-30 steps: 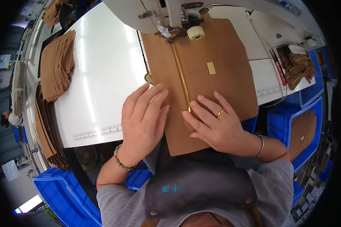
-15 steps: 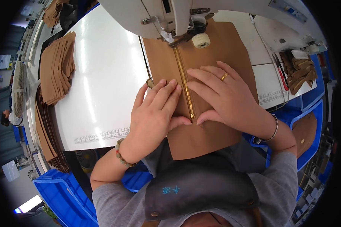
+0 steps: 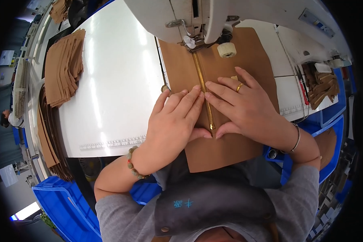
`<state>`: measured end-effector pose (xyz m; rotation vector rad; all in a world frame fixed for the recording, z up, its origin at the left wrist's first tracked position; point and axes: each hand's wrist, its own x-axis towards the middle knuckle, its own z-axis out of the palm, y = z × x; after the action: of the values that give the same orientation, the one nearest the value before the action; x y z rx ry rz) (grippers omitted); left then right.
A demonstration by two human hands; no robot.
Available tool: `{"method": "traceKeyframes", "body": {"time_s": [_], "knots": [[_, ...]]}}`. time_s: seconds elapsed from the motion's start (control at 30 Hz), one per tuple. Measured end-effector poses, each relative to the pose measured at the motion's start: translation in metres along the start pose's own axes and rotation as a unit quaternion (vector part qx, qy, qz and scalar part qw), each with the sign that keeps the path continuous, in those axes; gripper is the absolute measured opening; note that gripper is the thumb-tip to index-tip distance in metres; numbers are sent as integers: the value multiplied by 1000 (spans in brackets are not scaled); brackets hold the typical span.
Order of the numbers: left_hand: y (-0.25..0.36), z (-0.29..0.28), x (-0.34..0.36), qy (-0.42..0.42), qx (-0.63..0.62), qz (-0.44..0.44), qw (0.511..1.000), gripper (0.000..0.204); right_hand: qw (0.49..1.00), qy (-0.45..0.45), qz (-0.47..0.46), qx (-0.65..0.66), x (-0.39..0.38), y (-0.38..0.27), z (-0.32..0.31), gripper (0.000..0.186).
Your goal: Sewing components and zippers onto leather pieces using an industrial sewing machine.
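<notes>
I am pressing one brown panel (image 3: 234, 151) flat on the white worktop (image 3: 113, 92), my left hand (image 3: 174, 123) and right hand (image 3: 246, 109) lying open either side of its single brass zipper (image 3: 203, 94), fingers (image 3: 187, 103) spread and gripping nothing. It is looking thin, limp and light, so I am judging flat palms beside the teeth the best hold. One sewing machine (image 3: 213, 20) is standing over it; one stack of cut pieces (image 3: 62, 66) is lying well apart.

A small pale tan label (image 3: 234, 77) lies on the brown fabric just beyond the fingers of the right hand (image 3: 246, 108). A grey rectangular plate (image 3: 314, 23) sits on the white sewing machine arm at upper right. A small bright screen-like panel (image 3: 26, 211) glows at lower left, beside the blue bin.
</notes>
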<state>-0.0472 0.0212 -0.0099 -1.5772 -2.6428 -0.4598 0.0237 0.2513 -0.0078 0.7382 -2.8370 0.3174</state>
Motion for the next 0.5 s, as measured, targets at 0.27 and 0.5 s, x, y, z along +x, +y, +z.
{"method": "traceKeyframes", "body": {"time_s": [0.27, 0.5], "knots": [[-12, 1, 11, 11, 6, -6, 1000, 84, 1000, 3, -6, -21, 8, 8, 7, 86], [-32, 2, 31, 25, 21, 3, 999, 84, 1000, 10, 7, -22, 24, 29, 13, 86]]}}
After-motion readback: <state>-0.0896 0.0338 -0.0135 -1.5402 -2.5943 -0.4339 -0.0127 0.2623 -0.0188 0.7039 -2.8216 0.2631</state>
